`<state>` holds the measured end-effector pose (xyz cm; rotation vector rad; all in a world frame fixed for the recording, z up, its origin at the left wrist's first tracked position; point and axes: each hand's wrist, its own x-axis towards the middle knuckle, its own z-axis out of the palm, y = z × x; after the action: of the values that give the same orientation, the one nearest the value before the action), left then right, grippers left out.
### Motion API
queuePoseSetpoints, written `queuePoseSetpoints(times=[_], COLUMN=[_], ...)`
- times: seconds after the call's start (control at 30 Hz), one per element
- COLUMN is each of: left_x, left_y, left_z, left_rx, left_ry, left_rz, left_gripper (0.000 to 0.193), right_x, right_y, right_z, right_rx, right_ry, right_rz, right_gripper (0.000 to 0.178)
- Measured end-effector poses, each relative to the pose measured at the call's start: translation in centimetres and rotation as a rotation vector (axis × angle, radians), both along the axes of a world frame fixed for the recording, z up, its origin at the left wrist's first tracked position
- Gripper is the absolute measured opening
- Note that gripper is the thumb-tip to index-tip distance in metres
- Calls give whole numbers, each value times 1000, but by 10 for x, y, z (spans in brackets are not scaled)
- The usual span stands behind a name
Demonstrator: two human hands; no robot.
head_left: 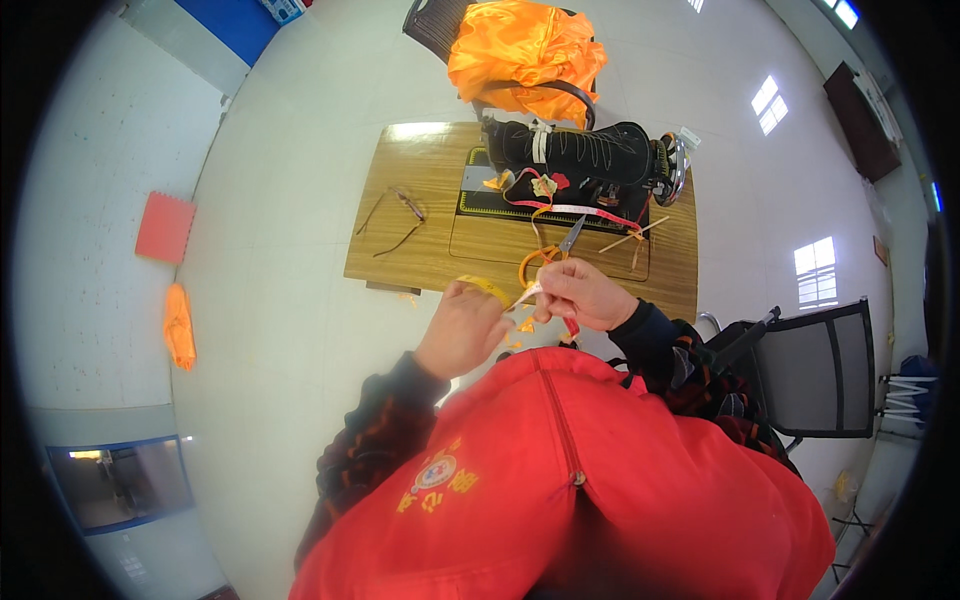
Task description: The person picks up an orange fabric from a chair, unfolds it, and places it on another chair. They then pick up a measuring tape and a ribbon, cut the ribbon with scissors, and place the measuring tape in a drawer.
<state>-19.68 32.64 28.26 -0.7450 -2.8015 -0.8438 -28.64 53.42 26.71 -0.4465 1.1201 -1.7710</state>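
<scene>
My left hand [462, 328] and my right hand [588, 294] are close together over the table's near edge, fingers closed. Between them runs a narrow tape measure [527, 293], yellow by the left hand and whitish by the right. A red end hangs below my right hand. Just beyond that hand lie scissors [571, 236] with orange handles, partly hidden by the fingers. A black sewing machine [575, 152] stands on the wooden table [420, 255], with a white-and-red tape [570, 209] draped along its front.
Eyeglasses [408, 207] lie on the table's left side, and thin sticks [636, 235] on its right. Behind the machine, shiny orange cloth [525, 55] is heaped on a chair. Another black chair [808, 370] stands at right. Orange scraps [526, 325] show below my hands.
</scene>
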Motion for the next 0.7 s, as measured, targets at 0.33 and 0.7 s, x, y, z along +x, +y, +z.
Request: queuePoseSetpoints(times=[0.33, 0.7], left_x=[13, 11], left_y=[14, 18], left_z=[21, 28], left_rx=[1407, 1719], left_ry=[-1051, -1036], left_rz=[193, 75], left_gripper=[43, 36], right_x=[9, 30], right_y=[-17, -28], right_z=[-15, -14], right_rx=[62, 90], right_ry=[636, 691], right_rz=[-222, -164], right_gripper=[30, 30])
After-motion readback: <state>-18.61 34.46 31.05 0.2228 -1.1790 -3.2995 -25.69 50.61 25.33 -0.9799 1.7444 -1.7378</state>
